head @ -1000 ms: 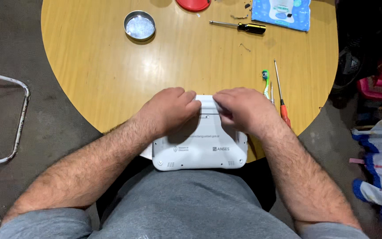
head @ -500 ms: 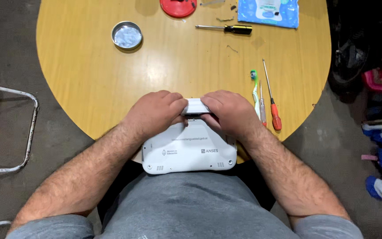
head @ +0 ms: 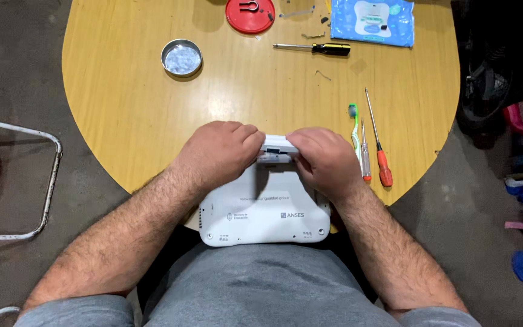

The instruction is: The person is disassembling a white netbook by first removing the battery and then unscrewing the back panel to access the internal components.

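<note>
Now lifting a white battery block off the white netbook, pinching it between left hand and right hand, both grips holding its ends.

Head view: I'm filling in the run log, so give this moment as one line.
left hand: grips small white block | right hand: grips same | white plastic laptop: underside up, table edge

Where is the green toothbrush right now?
In the head view, the green toothbrush lies on the wooden table, on the person's right side, just beyond the right hand and beside two screwdrivers, the nearest being the clear-handled screwdriver.
</note>
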